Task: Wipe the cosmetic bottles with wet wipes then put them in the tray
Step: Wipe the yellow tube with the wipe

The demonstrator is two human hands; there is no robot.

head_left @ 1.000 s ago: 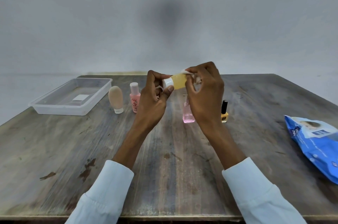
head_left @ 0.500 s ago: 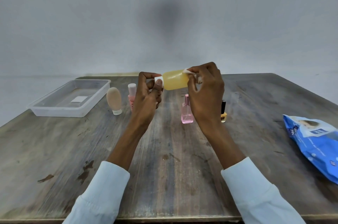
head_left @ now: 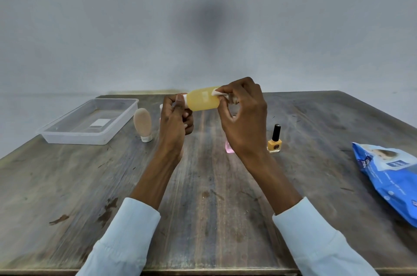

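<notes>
A yellow bottle (head_left: 203, 99) lies sideways in the air above the table's middle. My left hand (head_left: 176, 118) grips its white cap end. My right hand (head_left: 243, 115) pinches a white wet wipe (head_left: 216, 92) against the bottle's right end. A clear plastic tray (head_left: 117, 124) stands at the back left with nothing but a label in it. On the table stand a beige tube (head_left: 142, 124), a yellow nail polish (head_left: 274, 140), and a pink bottle (head_left: 229, 147) mostly hidden behind my right hand. Another pink bottle is hidden behind my left hand.
A blue pack of wet wipes (head_left: 390, 176) lies at the right edge of the wooden table (head_left: 203, 196). A plain grey wall rises behind the table.
My hands have drawn apart, so more of the yellow bottle shows between them. The wipe has slid toward the bottle's right end.
</notes>
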